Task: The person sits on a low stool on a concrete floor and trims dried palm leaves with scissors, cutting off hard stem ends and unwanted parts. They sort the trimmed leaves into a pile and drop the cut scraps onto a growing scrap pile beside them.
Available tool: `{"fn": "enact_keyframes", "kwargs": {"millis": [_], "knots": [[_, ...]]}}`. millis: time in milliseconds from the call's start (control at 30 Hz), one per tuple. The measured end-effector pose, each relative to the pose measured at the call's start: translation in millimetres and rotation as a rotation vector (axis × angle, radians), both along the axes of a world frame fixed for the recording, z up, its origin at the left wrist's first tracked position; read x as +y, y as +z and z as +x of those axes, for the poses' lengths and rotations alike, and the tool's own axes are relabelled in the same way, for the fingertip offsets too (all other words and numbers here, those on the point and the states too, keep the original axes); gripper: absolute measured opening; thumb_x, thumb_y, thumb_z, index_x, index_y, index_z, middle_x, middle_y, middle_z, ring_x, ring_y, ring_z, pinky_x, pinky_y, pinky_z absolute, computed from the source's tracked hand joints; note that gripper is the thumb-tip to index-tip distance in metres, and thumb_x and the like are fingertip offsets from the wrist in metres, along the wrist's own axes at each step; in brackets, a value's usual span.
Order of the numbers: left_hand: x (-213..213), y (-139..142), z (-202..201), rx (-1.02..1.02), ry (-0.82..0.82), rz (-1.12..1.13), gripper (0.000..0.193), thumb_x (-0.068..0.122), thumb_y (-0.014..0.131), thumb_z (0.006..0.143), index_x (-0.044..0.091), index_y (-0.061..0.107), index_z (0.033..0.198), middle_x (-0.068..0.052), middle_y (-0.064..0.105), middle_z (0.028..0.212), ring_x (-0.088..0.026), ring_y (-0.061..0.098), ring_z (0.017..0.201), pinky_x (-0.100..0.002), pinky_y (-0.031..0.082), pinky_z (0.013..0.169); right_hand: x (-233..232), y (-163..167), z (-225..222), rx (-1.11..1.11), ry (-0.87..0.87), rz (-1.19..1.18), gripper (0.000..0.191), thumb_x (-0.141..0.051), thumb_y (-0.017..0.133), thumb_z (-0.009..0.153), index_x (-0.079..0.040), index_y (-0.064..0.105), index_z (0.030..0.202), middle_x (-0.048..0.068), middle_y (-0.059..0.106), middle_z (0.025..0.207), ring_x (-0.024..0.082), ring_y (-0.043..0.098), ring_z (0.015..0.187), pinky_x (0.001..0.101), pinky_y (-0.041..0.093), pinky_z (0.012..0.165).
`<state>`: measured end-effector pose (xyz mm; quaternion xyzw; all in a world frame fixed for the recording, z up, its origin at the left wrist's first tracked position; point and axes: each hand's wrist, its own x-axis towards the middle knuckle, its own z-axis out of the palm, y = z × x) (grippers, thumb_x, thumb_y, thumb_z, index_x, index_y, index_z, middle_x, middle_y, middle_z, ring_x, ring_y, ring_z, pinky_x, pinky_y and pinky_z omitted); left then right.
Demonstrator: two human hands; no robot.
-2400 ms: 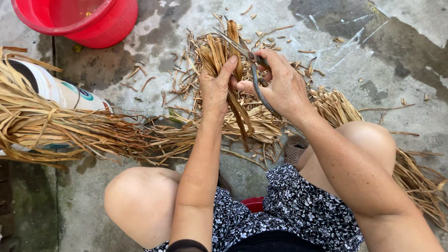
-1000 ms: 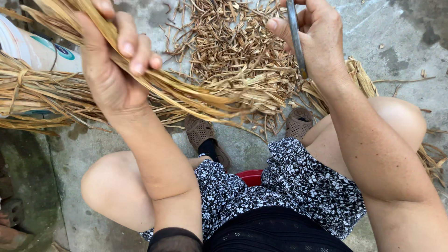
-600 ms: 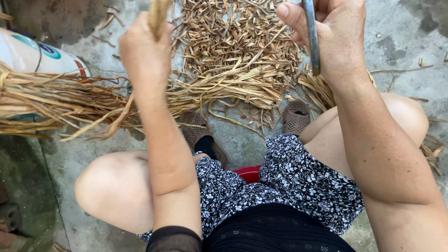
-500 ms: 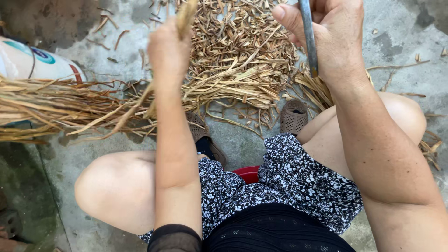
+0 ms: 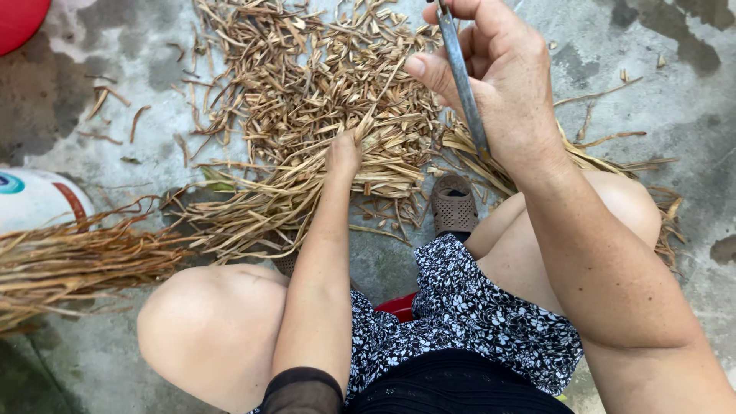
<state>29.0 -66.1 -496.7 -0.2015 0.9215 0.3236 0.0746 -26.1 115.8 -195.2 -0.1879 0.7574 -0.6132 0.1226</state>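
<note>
Head view, looking down at a seated person's knees and a grey concrete floor. The left hand reaches far forward and rests on a bundle of long, dry, tan reed-like strips; its fingers point away from the camera and are hidden among the strips, so it cannot be told whether they are clenched on a strip or only pressing on the bundle. The bundle's long axis runs from near left to far right, crossing under that hand; its near-left end trails toward a second sheaf of darker brown straw lying at the left edge, beside a white rounded sack with coloured print. The right hand is raised, nearer the camera and to the right of the bundle, its fingers clenched around a slim grey metal blade held roughly upright, lower end toward the wrist. The left hand is thus the one in contact with the strips; the blade hand is just beside, apart from them. Beyond both hands lies a heap of short brown cut scraps. A brown perforated sandal shows between the knees; a red basin rim sits far left.
</note>
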Motion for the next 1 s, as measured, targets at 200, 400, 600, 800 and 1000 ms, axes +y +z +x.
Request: {"fn": "enact_keyframes", "kwargs": {"millis": [200,400,600,800,1000], "knots": [[6,-3,-5,-0.064,0.106,0.003,0.027,0.029,0.077,0.089,0.018,0.072,0.113,-0.014,0.069,0.109,-0.038,0.067,0.099,-0.050,0.053,0.084,-3,1,-7,-0.011,-0.008,0.025,0.045,-0.014,0.085,0.101,-0.003,0.060,0.136,-0.003,0.062,0.087,0.002,0.058,0.072,0.0172,0.047,0.061],[-20,26,-33,0.162,0.328,0.759,0.031,0.019,0.082,0.087,0.010,0.076,0.116,-0.006,0.077,0.093,-0.017,0.065,0.072,-0.029,0.052,0.062,-4,4,-8,-0.069,-0.110,0.061,0.038,-0.011,0.080,0.095,-0.007,0.061,0.128,-0.002,0.066,0.088,0.001,0.061,0.072,0.0170,0.053,0.062],[-38,123,-22,0.371,0.211,1.280,0.028,0.012,0.078,0.090,0.003,0.070,0.115,-0.003,0.077,0.099,-0.008,0.067,0.075,-0.021,0.048,0.053,0,-10,-20,-0.107,-0.122,-0.162,0.044,-0.001,0.076,0.098,-0.006,0.054,0.137,0.010,0.076,0.108,0.008,0.069,0.076,0.0212,0.058,0.066],[-25,180,14,0.381,0.017,1.324,0.028,0.014,0.078,0.094,0.003,0.069,0.118,-0.011,0.077,0.102,-0.013,0.072,0.082,-0.022,0.050,0.058,-14,-32,-27,-0.274,-0.104,-0.479,0.048,0.000,0.079,0.093,-0.005,0.052,0.132,0.014,0.076,0.106,0.012,0.070,0.071,0.0250,0.058,0.059],[-23,195,37,0.293,-0.015,1.294,0.026,0.010,0.077,0.090,0.003,0.069,0.114,-0.006,0.075,0.101,-0.013,0.077,0.089,-0.021,0.049,0.057,-24,-34,-25,-0.330,-0.021,-0.594,0.044,0.002,0.080,0.092,-0.004,0.054,0.127,0.015,0.075,0.095,0.013,0.066,0.065,0.0261,0.056,0.056]]}}
